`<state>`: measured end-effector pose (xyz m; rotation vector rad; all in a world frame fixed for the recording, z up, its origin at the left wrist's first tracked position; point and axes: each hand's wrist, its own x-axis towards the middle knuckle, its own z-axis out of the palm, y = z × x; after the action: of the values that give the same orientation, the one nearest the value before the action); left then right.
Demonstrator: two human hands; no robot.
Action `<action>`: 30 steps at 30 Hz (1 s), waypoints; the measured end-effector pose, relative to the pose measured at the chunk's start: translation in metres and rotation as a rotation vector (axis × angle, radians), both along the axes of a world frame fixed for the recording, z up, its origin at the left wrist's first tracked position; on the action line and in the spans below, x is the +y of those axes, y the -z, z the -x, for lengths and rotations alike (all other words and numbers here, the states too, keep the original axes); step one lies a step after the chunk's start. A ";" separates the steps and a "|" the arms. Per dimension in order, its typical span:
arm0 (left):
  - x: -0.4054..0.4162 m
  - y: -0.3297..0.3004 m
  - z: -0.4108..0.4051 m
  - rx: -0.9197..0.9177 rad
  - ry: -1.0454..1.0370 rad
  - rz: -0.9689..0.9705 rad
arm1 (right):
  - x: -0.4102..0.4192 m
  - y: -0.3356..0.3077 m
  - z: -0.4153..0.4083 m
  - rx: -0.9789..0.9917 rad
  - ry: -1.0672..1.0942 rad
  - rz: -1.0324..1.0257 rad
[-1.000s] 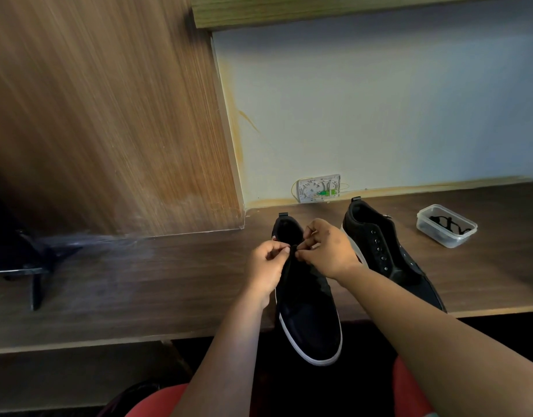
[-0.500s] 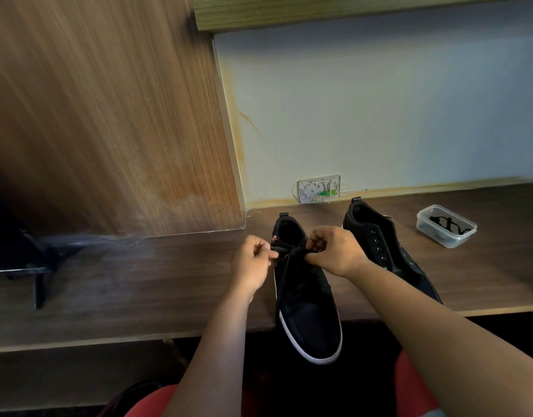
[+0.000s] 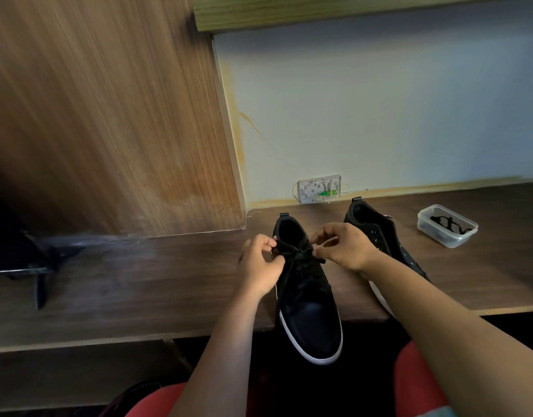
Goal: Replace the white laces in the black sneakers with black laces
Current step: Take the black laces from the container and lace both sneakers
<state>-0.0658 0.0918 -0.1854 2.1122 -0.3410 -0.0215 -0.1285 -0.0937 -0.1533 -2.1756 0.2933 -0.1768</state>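
A black sneaker (image 3: pixel 307 308) with a white sole lies on the dark wooden table (image 3: pixel 139 281), its toe hanging over the front edge. A black lace (image 3: pixel 301 254) runs through its eyelets and is knotted near the top. My left hand (image 3: pixel 259 266) pinches the lace end on the left of the knot. My right hand (image 3: pixel 343 246) pinches the lace end on the right. The second black sneaker (image 3: pixel 376 230) stands behind my right hand with bare eyelets, partly hidden by my forearm.
A clear plastic tub (image 3: pixel 447 225) holding a black lace sits at the right on the table. A white wall socket (image 3: pixel 319 192) is mounted behind the shoes. A dark stand (image 3: pixel 27 260) occupies the far left. A wooden panel (image 3: pixel 109 115) rises at the back left.
My hands have drawn apart sideways from the middle of the shoe, pulling the lace ends out to either side so the knot now shows between them.
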 end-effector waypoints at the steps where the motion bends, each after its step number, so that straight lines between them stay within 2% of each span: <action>1: 0.000 -0.002 0.002 -0.059 0.027 -0.027 | 0.001 0.001 -0.001 -0.029 -0.025 0.007; 6: -0.004 0.002 0.004 -0.220 0.119 -0.229 | 0.009 0.007 -0.005 -0.082 -0.164 0.212; 10: -0.003 0.006 0.002 -0.268 0.144 -0.259 | 0.016 0.009 -0.006 -0.099 -0.164 0.258; 18: -0.002 0.007 0.002 -0.432 0.155 -0.204 | 0.013 0.011 -0.008 -0.133 -0.108 0.139; 23: 0.003 0.004 -0.003 -0.441 0.145 -0.220 | 0.005 0.013 -0.010 -0.123 -0.057 0.181; 30: 0.006 0.003 -0.003 -0.388 0.193 -0.209 | 0.001 0.013 -0.008 -0.127 -0.073 0.124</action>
<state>-0.0633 0.0978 -0.1888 2.2781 -0.8033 0.2527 -0.1205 -0.0926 -0.1665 -2.2823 0.1334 -0.2971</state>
